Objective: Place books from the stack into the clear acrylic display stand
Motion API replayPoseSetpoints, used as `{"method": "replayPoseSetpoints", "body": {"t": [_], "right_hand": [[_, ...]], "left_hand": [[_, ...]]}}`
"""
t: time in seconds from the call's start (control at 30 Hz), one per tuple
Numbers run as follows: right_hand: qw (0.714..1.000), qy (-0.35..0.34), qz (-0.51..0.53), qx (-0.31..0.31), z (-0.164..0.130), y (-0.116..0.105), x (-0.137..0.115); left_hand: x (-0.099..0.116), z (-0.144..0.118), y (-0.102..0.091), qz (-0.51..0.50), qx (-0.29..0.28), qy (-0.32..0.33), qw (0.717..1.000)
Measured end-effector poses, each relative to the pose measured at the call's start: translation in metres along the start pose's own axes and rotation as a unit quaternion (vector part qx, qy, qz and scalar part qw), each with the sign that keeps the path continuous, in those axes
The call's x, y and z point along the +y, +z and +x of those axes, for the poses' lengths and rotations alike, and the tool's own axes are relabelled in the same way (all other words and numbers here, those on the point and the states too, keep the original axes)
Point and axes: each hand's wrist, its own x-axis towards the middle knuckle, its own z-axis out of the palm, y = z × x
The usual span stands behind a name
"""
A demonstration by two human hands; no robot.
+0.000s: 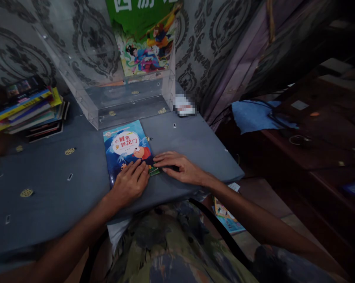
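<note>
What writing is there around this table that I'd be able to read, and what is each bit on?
"小鲤鱼 跳龙门": on the blue book; the smaller print on its cover is too small to read.
"西游", then a third character cut off: on the green book.
Stack of books: lettering too small and blurred to read.
White item beside the clear rack: pixelated, unreadable.

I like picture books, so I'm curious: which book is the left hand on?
The blue book lying flat before the clear stand, under the left hand. The green book stands upright; the stacked books lie farther left.
</note>
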Motion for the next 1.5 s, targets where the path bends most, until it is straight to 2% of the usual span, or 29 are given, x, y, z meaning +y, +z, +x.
{"method": "replayPoseSetpoints", "body": {"t": [0.2,0.4,0.6,0.83,1.0,1.13,1.3,1.4,1.5], "right_hand": [[0.999,-0.044,-0.027,-0.001,-0.003,0.0,0.001],[0.989,-0.079,-0.122,-0.018,-0.007,0.004,0.001],[0.975,-0.063,-0.207,-0.049,-0.013,0.004,-0.005],[0.975,-0.056,-0.208,-0.05,-0.017,0.006,-0.009],[0.974,-0.055,-0.213,-0.053,-0.02,0.013,-0.025],[0.964,-0.076,-0.244,-0.068,-0.022,0.029,-0.046],[0.947,-0.104,-0.284,-0.11,-0.016,0.054,-0.069],[0.934,-0.135,-0.309,-0.121,-0.007,0.068,-0.078],[0.924,-0.159,-0.325,-0.123,0.004,0.087,-0.083]], "left_hand": [[0.002,0.004,-0.003,0.024,0.012,0.01,1.0],[0.004,0.008,-0.007,0.041,0.017,0.016,0.999],[0.005,0.009,-0.006,0.041,0.035,0.005,0.999],[0.004,0.01,-0.006,0.033,0.022,-0.001,0.999],[0.0,0.009,-0.011,-0.003,0.029,-0.001,1.0],[-0.007,0.007,-0.021,-0.093,0.039,-0.005,0.995],[-0.025,0.006,-0.032,-0.188,-0.032,-0.086,0.978],[-0.037,0.015,-0.03,-0.188,-0.078,-0.14,0.969],[-0.042,0.032,-0.021,-0.149,-0.1,-0.164,0.97]]}}
